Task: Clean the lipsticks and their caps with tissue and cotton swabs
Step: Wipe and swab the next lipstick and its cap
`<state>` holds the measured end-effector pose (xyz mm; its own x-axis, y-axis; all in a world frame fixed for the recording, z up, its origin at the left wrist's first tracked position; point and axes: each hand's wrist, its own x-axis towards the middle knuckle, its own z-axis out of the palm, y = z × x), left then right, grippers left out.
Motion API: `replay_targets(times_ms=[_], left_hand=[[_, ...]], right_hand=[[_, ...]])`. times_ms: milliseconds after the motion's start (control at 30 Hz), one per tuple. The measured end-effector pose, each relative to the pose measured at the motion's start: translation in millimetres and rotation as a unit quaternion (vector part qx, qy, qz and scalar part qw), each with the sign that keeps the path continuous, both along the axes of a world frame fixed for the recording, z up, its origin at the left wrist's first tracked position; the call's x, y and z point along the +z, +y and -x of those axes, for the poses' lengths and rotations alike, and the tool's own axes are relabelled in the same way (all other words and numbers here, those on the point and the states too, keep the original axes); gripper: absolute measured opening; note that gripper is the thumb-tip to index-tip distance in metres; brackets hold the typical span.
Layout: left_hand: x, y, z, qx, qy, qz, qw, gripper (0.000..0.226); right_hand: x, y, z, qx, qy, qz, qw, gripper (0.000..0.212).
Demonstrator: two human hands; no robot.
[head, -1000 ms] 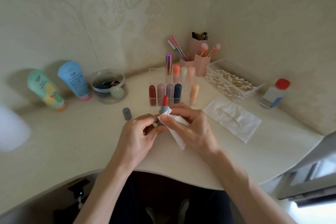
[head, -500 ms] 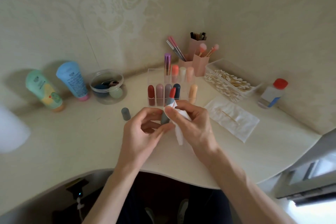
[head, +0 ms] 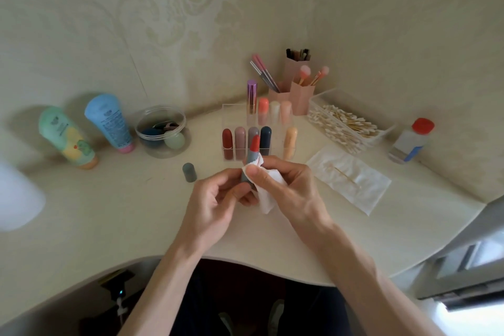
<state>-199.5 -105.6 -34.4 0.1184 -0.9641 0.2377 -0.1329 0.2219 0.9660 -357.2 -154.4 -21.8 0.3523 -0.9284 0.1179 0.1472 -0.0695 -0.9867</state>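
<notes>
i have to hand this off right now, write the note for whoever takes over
Left hand: grips the lower tube of the open lipstick, held upright with the red tip out.
Right hand: pinches a folded tissue against the tube.
Things: its grey cap stands on the table left of the hands. The other lipsticks stand capped in the clear organiser. One cotton swab lies on the spread tissue, and more are in the swab tray.
Done: cap off, tube wipe under way.
Left: finish this tube, clean the cap, recap, then do the rest.
</notes>
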Motion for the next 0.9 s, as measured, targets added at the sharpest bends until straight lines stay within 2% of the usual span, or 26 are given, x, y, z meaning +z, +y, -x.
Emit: replay_targets(times_ms=[167, 333, 400, 500, 733, 800, 900], left_hand=[[0.5, -1.3, 0.7, -0.026, -0.015, -0.013, 0.999, 0.020], [0.3, -6.0, 8.8, 0.084, -0.002, -0.012, 0.996, 0.021], [-0.2, -6.1, 9.0, 0.095, 0.011, -0.018, 0.995, 0.021], [0.5, -5.6, 4.9, 0.066, 0.027, -0.024, 0.997, 0.017], [2.8, -6.6, -7.2, -0.026, -0.018, -0.036, 0.999, 0.027], [4.9, -4.7, -3.7, -0.024, -0.018, -0.036, 0.999, 0.031], [4.1, -5.0, 1.7, 0.043, -0.020, -0.038, 0.998, 0.037]], right_hand=[[1.0, -1.6, -0.5, -0.039, 0.004, -0.003, 0.999, 0.018], [-1.4, -1.5, -2.7, -0.057, 0.013, -0.006, 0.998, 0.015], [-2.1, -1.5, -2.0, -0.060, 0.018, -0.002, 0.998, 0.014], [-2.6, -1.5, -0.1, -0.049, 0.025, 0.007, 0.998, 0.016], [-5.9, -3.3, 0.7, -0.051, 0.053, 0.025, 0.997, 0.017], [-6.4, -4.0, 0.5, -0.063, 0.032, 0.017, 0.997, 0.017], [-5.3, -3.4, 0.3, -0.069, 0.021, 0.013, 0.997, 0.017]])
